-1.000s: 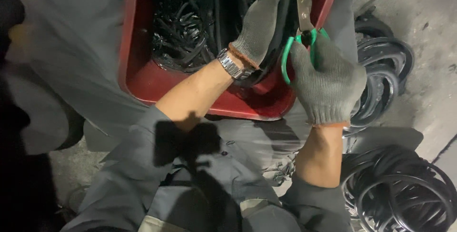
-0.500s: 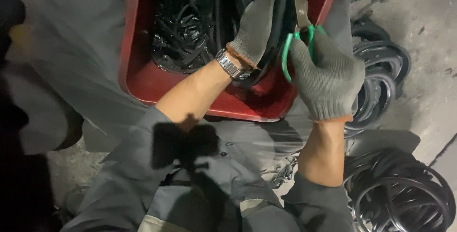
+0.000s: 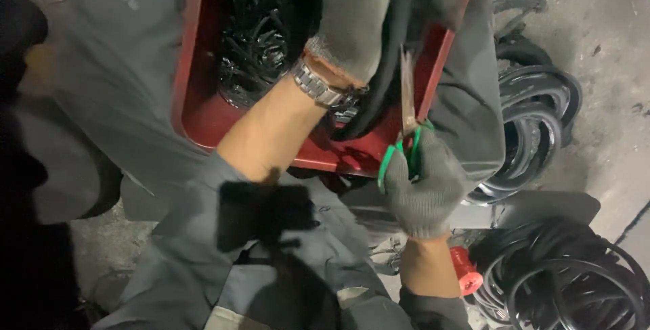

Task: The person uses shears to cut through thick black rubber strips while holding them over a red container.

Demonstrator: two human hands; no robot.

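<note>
Far left: dark, out of focus, nothing to tell. Grey trouser leg (image 3: 128,79) fills the upper left; the person seems to sit with knees apart.

Red tray (image 3: 196,117) lies across the lap, between the knees, probably so the work sits close under the eyes and offcuts drop into it. Inside, a tangle of black rubber pieces (image 3: 254,52), glossy and ridged, heaped against the left wall.

Left hand (image 3: 352,22), in a grey knit glove with an orange cuff, is above the tray, closed round a black strip (image 3: 386,76). A metal watch (image 3: 318,86) sits at the wrist. The grip looks meant to hold the strip up and taut for the blades. The strip hangs from the glove in a long curve down to the tray's near rim: dark, smooth, faintly shiny, bending like soft rubber. Its upper end is hidden by the glove.

Just right of the strip: scissors (image 3: 406,123), green handles, metal blades pointing up and away along the strip's edge. Whether the blades are on the rubber or just beside it I cannot tell; they look nearly closed.

Right hand (image 3: 423,184), same grey glove, is clenched through the scissor handles, below the tray's near rim.

Lower right: small red cap-like part (image 3: 466,270) beside the right forearm.

Right, on concrete floor (image 3: 609,113): black rubber rings (image 3: 535,127) stacked in loose coils, and a second pile lower down at the corner.
</note>
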